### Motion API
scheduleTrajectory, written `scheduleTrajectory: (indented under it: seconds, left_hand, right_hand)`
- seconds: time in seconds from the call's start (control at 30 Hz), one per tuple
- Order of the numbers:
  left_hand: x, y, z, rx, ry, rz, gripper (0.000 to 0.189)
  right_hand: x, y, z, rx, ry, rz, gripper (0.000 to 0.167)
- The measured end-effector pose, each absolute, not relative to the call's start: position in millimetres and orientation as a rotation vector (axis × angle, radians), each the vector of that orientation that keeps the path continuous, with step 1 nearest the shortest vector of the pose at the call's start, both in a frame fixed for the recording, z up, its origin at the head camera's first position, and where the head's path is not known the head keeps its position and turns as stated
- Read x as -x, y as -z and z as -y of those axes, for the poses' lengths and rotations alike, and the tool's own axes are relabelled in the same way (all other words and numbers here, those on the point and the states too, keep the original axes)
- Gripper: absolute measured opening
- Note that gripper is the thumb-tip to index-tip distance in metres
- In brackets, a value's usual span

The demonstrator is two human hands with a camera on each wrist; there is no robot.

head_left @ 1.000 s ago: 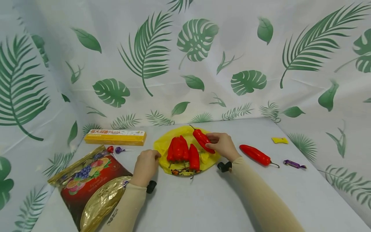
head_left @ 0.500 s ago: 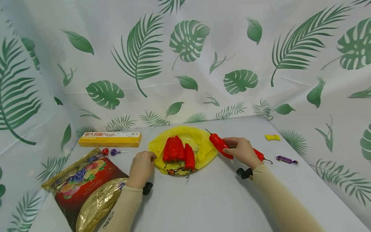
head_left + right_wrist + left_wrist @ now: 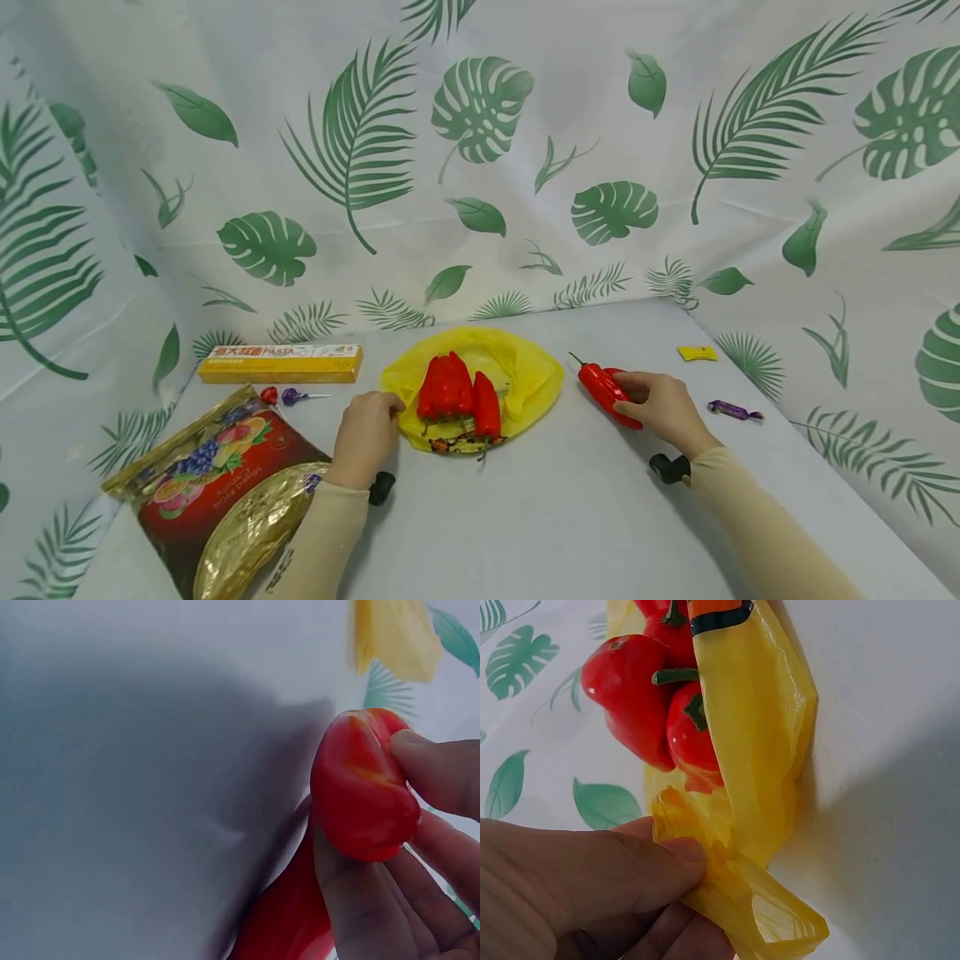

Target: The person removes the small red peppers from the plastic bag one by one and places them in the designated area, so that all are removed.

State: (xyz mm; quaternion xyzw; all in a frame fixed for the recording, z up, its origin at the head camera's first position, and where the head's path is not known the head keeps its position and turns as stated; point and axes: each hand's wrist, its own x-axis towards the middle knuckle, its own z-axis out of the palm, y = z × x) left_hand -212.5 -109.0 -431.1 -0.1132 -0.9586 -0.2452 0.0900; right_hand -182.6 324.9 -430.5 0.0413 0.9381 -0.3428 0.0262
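Red pepper (image 3: 596, 382) has just changed place: a second ago we saw it over the right part of the yellow bag (image 3: 543, 371), and now we find it well to the right, apart from the bag and overlapping a second pepper (image 3: 281, 926) on the counter (image 3: 525, 517). The right grip (image 3: 660, 406) pinches it between thumb and fingers, so it is not yet let go; whether the two peppers touch, we cannot tell. The left grip (image 3: 366, 429) has hardly shifted beside the bag, and its wrist view shows us thumb and fingers pinching a crumpled fold of the plastic. In the bag's spread mouth we see a cluster of peppers (image 3: 446, 387) with a slimmer pepper (image 3: 486, 407) just beside it. For the work in hand, we judge that the carry out of the bag is done, the release is not, and the unloading is only partly through
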Motion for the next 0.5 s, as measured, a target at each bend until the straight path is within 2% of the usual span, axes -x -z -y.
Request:
scheduleTrajectory:
  seconds: [0.5]
  left_hand:
    - [212.6, 429.5, 105.4, 0.321, 0.740, 2.884, 0.015]
  right_hand:
    - [177.1, 436.6, -338.9, -0.197, 0.940, -2.976, 0.055]
